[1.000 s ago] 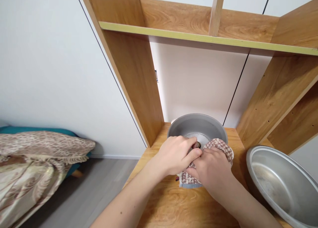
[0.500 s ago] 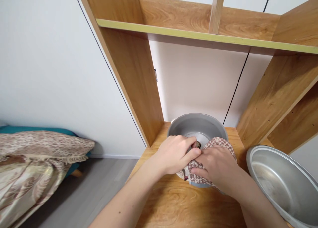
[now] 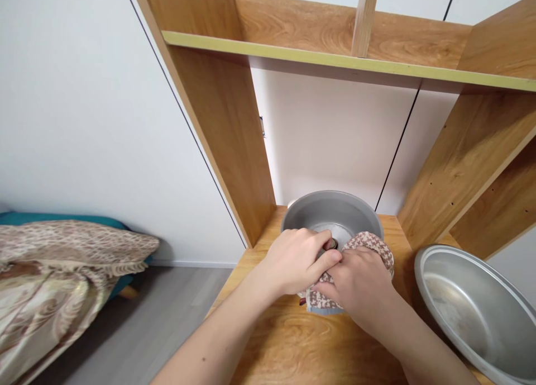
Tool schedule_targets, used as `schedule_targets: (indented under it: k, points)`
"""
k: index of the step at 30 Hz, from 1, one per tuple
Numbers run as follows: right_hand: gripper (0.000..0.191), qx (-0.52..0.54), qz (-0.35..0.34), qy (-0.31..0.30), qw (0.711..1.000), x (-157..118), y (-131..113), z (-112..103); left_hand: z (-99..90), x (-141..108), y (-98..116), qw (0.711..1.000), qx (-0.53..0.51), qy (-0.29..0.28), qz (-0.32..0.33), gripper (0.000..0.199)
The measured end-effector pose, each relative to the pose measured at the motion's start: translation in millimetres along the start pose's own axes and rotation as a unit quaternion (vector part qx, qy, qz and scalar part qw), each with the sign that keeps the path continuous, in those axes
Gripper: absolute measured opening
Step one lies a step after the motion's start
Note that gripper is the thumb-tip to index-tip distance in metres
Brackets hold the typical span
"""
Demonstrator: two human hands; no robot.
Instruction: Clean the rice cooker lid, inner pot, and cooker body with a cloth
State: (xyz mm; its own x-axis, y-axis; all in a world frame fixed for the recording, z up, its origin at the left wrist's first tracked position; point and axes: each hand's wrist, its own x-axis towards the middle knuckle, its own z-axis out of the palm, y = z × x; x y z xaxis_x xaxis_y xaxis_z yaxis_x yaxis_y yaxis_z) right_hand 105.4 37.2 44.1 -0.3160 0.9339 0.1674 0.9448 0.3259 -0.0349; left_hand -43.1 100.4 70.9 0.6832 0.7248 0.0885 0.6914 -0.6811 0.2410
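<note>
A round grey metal pot (image 3: 335, 206) stands on the wooden desk top (image 3: 318, 346), with a small round fitting (image 3: 334, 243) at the centre of its floor. My left hand (image 3: 299, 259) lies over the pot's near left rim, fingers curled inward; whatever its fingertips hold is hidden. Against its thumb, my right hand (image 3: 360, 279) presses on a brown and white patterned cloth mitt (image 3: 368, 241), gripping it at the near right rim. The lower end of the mitt, with a blue-grey edge, hangs over the front of the pot.
To the right an oval metal basin (image 3: 473, 301) sits tilted. A wooden shelf board (image 3: 314, 51) with a yellow-green edge crosses above the pot, between upright side panels (image 3: 226, 128). A patterned blanket (image 3: 54, 284) lies at the left over something teal.
My right hand and the mitt under it have shifted slightly to the left along the pot's near rim. My left hand has hardly moved.
</note>
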Motion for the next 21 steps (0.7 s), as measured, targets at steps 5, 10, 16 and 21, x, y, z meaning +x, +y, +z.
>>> schedule_targets:
  k: [5, 10, 16, 21]
  points:
    - [0.022, -0.002, 0.007, 0.0, 1.0, 1.5, -4.4, -5.0, 1.2, 0.3, -0.4, 1.0, 0.002, 0.006, 0.003, 0.038]
    - [0.023, -0.008, 0.006, 0.011, 1.0, 1.8, -3.0, -3.1, 0.4, 1.0, 0.1, 1.0, 0.007, 0.004, 0.001, 0.037]
    - [0.026, -0.009, 0.0, 0.018, 1.0, 0.8, -1.0, 1.2, -1.0, -0.5, 0.4, 1.0, -0.003, -0.006, -0.003, 0.035]
    - [0.027, -0.008, -0.003, 0.019, 1.0, -0.3, -0.2, 1.7, -3.1, -0.7, 0.9, 1.0, -0.01, -0.012, -0.001, 0.034]
